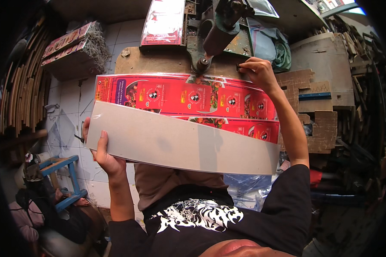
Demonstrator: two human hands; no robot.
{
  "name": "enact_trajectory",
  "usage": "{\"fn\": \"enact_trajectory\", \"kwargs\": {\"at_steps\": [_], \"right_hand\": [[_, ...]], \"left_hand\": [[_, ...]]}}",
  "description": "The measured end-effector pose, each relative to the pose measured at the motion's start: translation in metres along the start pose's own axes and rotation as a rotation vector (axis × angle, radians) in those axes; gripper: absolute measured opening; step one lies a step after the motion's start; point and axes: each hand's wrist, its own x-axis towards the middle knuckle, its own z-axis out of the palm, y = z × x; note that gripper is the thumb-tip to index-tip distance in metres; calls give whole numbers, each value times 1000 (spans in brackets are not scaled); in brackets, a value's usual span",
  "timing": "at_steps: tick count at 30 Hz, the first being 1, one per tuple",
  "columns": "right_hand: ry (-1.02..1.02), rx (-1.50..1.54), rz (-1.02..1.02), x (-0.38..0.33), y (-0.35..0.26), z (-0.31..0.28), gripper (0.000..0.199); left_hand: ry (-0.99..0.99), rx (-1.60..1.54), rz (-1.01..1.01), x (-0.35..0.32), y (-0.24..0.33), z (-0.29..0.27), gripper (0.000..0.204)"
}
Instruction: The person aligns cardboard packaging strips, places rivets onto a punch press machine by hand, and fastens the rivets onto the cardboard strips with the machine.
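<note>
My left hand grips the left end of a long grey-backed sheet, thumb on top and fingers beneath. This sheet lies slanted across red printed sheets with food pictures, which show beyond its far edge. Beyond them, my right hand reaches out over a brown board, its fingertips pinched on a small dark piece whose kind I cannot make out. Left of that hand, the dark metal head of a press-like machine comes down close to the sheets' far edge.
Red printed sheets are stacked left of the machine, and a tray lies behind it. Brown cut boards lie at the right. A bundle of printed strips, a blue stool and a seated person are at the left.
</note>
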Motion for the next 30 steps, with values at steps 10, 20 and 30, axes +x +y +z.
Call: {"fn": "enact_trajectory", "kwargs": {"at_steps": [10,20,30], "right_hand": [[-48,-31,21,5,-1,-4,16],[-89,-23,57,8,-6,-6,16],[-106,-13,89,9,-8,-7,16]], "left_hand": [[-7,-13,10,1,-2,-1,53],[-17,-7,9,0,0,0,53],[-29,15,8,-1,3,4,55]]}}
